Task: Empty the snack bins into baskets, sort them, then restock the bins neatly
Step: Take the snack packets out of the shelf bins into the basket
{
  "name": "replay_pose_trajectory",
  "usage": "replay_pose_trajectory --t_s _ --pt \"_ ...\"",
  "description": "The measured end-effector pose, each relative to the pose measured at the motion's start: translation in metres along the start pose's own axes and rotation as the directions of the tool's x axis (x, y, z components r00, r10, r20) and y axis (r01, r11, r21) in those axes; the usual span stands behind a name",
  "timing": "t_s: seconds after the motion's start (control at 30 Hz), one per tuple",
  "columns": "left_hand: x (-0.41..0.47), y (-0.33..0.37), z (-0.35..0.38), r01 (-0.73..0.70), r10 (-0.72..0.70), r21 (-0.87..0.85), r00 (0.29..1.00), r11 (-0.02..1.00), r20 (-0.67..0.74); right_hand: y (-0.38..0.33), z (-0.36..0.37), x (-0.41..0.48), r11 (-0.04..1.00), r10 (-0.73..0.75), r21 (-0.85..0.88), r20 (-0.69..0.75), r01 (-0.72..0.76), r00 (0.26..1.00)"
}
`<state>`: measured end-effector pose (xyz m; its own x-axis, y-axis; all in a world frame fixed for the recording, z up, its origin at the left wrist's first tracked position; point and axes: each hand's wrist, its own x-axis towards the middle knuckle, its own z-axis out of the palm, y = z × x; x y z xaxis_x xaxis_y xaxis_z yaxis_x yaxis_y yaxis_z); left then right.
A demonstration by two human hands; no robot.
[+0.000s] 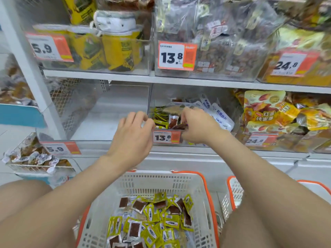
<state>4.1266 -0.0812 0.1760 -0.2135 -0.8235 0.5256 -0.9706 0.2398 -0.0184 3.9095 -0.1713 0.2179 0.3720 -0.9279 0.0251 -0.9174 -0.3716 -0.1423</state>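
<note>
A clear snack bin with a 13.8 price tag sits on the lower shelf. It holds yellow packets, red-filled clear packets and white packets. My right hand reaches over the bin's front, fingers curled round a few red-filled packets. My left hand is at the bin's front left corner, thumb and fingers curled at its wall. Below, between my knees, a white basket with an orange rim holds several yellow and red-filled packets.
A second orange-rimmed basket stands to the right. Left of the 13.8 bin is a clear bin with a 5.9 tag and nothing visible inside. A bin of orange sweet-potato packs is on the right. Full bins line the upper shelf.
</note>
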Motion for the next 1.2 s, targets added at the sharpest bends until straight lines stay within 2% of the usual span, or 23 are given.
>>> replay_pose_trajectory --t_s 0.07,0.17,0.27,0.33,0.4,0.43,0.53,0.7,0.9,1.03,1.1,1.13,1.2 --pt "0.003 -0.005 0.010 0.133 -0.135 0.028 0.986 0.991 0.096 0.012 0.002 0.007 0.993 0.031 -0.117 0.098 -0.019 0.995" --pt "0.005 -0.002 0.028 0.369 -0.357 -0.010 0.906 0.930 0.230 0.025 0.021 0.011 1.000 0.015 -0.026 -0.006 -0.015 1.000" --pt "0.008 0.007 0.043 0.466 -0.422 -0.106 0.860 0.878 0.286 0.032 0.036 0.013 0.997 0.018 0.072 -0.137 -0.008 0.990" --pt "0.012 0.007 0.048 0.533 -0.463 -0.219 0.834 0.817 0.301 0.036 0.043 0.014 0.999 -0.021 0.037 -0.119 0.025 0.993" --pt "0.015 0.003 0.051 0.569 -0.483 -0.274 0.813 0.775 0.323 0.040 0.049 0.014 0.998 -0.059 -0.028 -0.071 0.057 0.996" --pt "0.015 0.001 0.051 0.571 -0.479 -0.287 0.812 0.769 0.333 0.042 0.052 0.014 0.998 -0.058 -0.006 -0.064 0.058 0.996" --pt "0.012 -0.008 0.048 0.559 -0.447 -0.325 0.819 0.763 0.358 0.043 0.053 0.015 0.997 -0.037 0.064 -0.095 0.043 0.995" --pt "0.008 -0.020 0.041 0.524 -0.385 -0.407 0.843 0.748 0.376 0.045 0.039 0.007 0.996 -0.065 0.050 -0.219 0.078 0.973" --pt "0.005 -0.018 0.032 0.466 -0.295 -0.435 0.865 0.771 0.405 0.033 0.041 -0.026 0.993 -0.098 -0.073 -0.044 0.094 0.994" --pt "0.000 -0.010 0.028 0.422 -0.251 -0.414 0.879 0.807 0.405 0.033 0.038 -0.034 0.985 -0.107 -0.140 -0.013 0.104 0.994" --pt "-0.005 -0.003 0.030 0.315 -0.220 -0.370 0.936 0.874 0.275 0.038 0.033 -0.035 0.984 -0.114 -0.136 0.043 0.119 0.993" --pt "-0.007 0.001 0.029 0.218 -0.170 -0.273 0.967 0.937 0.188 0.040 0.030 -0.035 0.983 -0.122 -0.127 0.084 0.132 0.989" --pt "-0.006 0.006 0.023 -0.011 0.019 -0.075 0.995 0.997 0.099 0.044 0.021 -0.035 0.986 -0.145 -0.057 0.142 0.155 0.979"
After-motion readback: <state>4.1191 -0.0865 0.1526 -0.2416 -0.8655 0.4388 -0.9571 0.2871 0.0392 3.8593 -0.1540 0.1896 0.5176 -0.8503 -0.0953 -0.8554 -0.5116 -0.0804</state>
